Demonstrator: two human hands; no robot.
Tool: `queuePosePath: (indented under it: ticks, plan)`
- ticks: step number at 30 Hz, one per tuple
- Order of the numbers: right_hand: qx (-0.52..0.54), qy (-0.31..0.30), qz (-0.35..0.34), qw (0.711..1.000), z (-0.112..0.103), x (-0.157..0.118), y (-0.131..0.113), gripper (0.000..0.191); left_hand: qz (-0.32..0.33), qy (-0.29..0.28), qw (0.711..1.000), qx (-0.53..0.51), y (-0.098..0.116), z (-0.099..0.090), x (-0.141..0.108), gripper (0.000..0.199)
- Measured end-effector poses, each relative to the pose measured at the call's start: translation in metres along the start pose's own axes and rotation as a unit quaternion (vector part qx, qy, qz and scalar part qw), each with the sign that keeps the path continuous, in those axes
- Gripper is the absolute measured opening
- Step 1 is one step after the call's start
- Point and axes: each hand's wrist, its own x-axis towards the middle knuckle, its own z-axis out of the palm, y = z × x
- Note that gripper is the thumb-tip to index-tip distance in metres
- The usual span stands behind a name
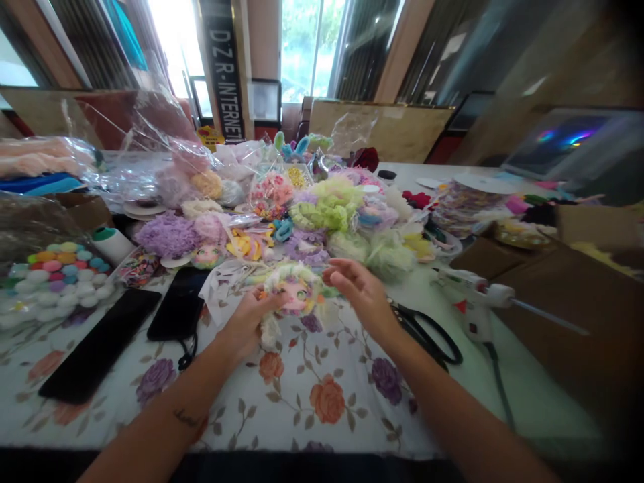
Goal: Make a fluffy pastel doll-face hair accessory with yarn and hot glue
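My left hand (246, 315) grips a small doll head (296, 298) by its left side. The head has a painted face with green eyes and fluffy pastel yarn hair, and a pale tuft hangs below my fingers. To its right, my right hand (359, 292) is raised with the fingers apart and slightly curled, holding nothing that I can see. Behind the head lie a purple yarn piece (304, 245) and a pile of light green fluffy yarn (332, 204). Another doll head (206, 255) with pink hair rests further left.
Black scissors (427, 332) lie right of my right hand, beside a glue gun (477, 302) with a glue stick in it. A cardboard box (568, 295) stands at the right. Two black phones (176, 305) and a bag of pompoms (60, 278) are at left on the floral tablecloth (282, 409).
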Motion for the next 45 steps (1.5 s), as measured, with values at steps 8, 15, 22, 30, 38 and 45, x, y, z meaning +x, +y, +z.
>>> queuePosePath:
  ticks: [8, 15, 22, 30, 38, 45]
  plan:
    - [0.146, -0.143, 0.144, 0.968, 0.033, -0.020, 0.019, 0.027, 0.054, -0.010, 0.998, 0.018, -0.004, 0.006, -0.001, 0.038]
    - [0.140, -0.078, 0.155, 0.975, 0.027, -0.023, 0.024, 0.038, 0.046, 0.009, 0.999, 0.013, -0.004, 0.005, 0.002, 0.037]
    - [0.068, -0.121, 0.117, 0.983, 0.022, -0.024, 0.025, 0.032, 0.024, 0.012, 1.000, 0.000, -0.006, 0.002, 0.004, 0.032]
    - [0.134, -0.146, 0.164, 0.966, 0.023, -0.023, 0.025, 0.031, 0.034, 0.041, 0.998, -0.022, -0.003, 0.002, 0.005, 0.037]
    - [0.045, -0.033, 0.059, 0.997, 0.022, -0.021, 0.034, 0.025, 0.056, 0.095, 0.989, -0.099, 0.001, -0.004, 0.013, 0.031]
    - [-0.103, 0.026, -0.132, 0.986, 0.029, -0.024, 0.032, 0.028, 0.027, 0.047, 0.996, -0.069, -0.006, 0.004, 0.006, 0.029]
